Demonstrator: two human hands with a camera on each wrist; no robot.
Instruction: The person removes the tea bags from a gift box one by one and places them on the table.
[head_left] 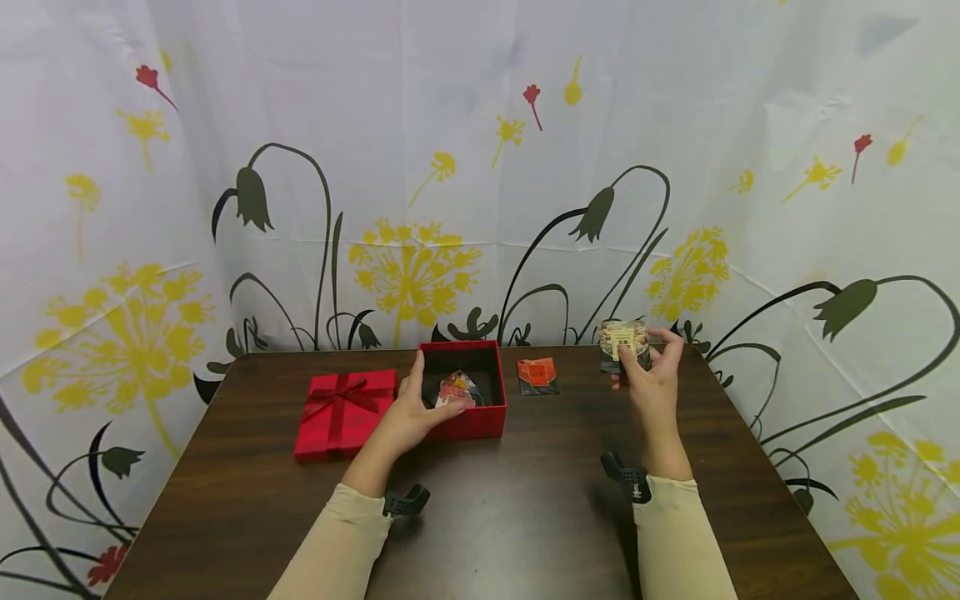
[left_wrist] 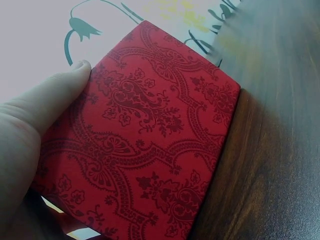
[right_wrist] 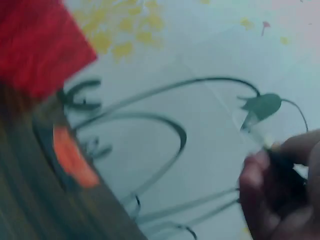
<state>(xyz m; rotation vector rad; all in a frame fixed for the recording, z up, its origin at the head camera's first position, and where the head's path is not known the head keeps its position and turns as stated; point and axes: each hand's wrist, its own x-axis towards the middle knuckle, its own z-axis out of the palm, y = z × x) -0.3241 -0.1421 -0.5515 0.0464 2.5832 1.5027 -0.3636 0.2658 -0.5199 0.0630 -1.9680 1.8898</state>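
Note:
My left hand (head_left: 408, 417) grips an open red gift box (head_left: 465, 427) at its near left corner, the thumb lying along the near rim. In the left wrist view the box's patterned red wall (left_wrist: 145, 130) fills the middle, with the thumb along its edge. Small printed packets (head_left: 459, 390) lie inside the dark interior, partly hidden by the thumb. Off to the right, my right hand (head_left: 651, 371) pinches a packet with a yellow label (head_left: 611, 335), raised near the table's back edge. That hand is blurred in the right wrist view.
An orange and black packet (head_left: 537, 377) lies on the dark wooden table (head_left: 517, 500), just right of the box. The red lid with a ribbon bow (head_left: 337, 417) sits to the box's left. A flower-printed curtain (head_left: 465, 167) hangs behind the table.

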